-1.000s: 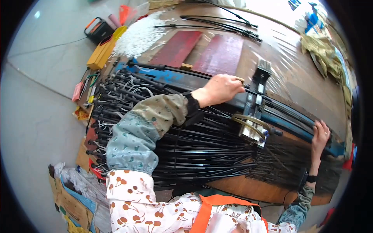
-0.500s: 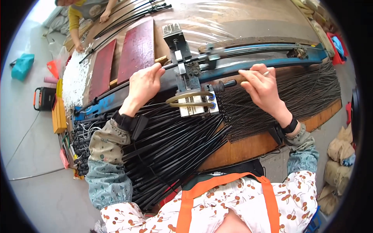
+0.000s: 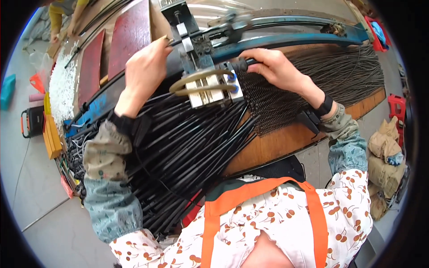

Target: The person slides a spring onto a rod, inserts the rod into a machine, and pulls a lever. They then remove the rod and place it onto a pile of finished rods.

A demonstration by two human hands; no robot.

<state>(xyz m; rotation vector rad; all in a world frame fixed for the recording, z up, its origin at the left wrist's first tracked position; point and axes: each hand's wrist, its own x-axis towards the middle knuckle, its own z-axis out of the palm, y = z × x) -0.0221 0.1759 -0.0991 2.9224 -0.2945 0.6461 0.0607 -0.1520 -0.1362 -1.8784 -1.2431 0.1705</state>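
My left hand is closed around a thin black rod just left of a metal clamp fixture with a brass-coloured loop. On the other side, my right hand grips a dark handle next to that fixture. The fixture sits on a long blue metal frame. Below it lies a thick heap of black rods on the wooden bench, with coiled wire springs spread to the right.
Red boards and a pile of white pieces lie at the far left. Another person in yellow is at the top left. A small black and orange case sits on the floor, sacks at right.
The view has moved closer to the fixture. My right hand has shifted left onto the handle beside the clamp, and my left hand has risen to the rod at the clamp's left.
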